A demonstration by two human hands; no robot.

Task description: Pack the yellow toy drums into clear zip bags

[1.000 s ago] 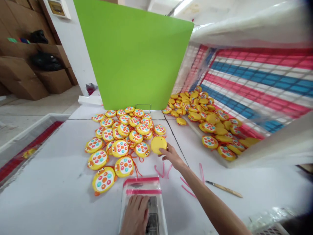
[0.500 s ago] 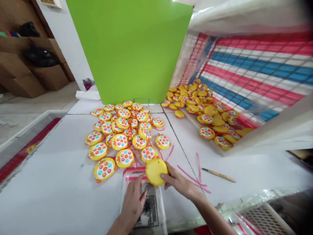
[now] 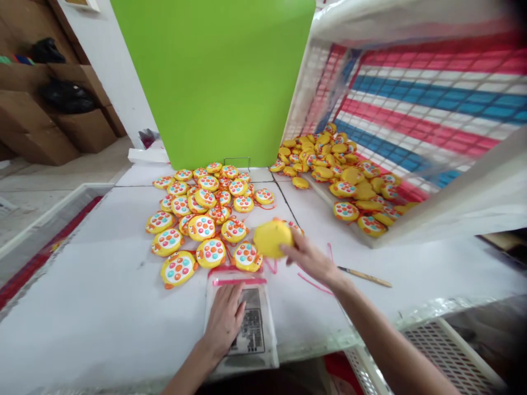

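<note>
My right hand (image 3: 310,257) grips a yellow duck-shaped toy (image 3: 272,239) by its right edge, with the plain yellow back facing me. The toy is held above the table and is slightly blurred. Fingers stretched out, my left hand (image 3: 225,318) rests on a clear plastic bag (image 3: 257,354) with a pink strip along its top and black print. Beyond both hands lies a pile of similar toys (image 3: 213,252), most showing white faces with coloured dots, red cords tangled among them.
More toys (image 3: 364,191) spill from a white mesh-sided crate (image 3: 415,219) at right. A wooden-handled tool (image 3: 366,276) and pink strips (image 3: 315,283) lie on the white table (image 3: 111,307). A green board (image 3: 218,82) stands behind. A perforated basket (image 3: 444,351) sits below the front edge.
My right hand has moved the toy up and away from the bag, towards the pile. My left hand stays on the bag, its fingers now flatter.
</note>
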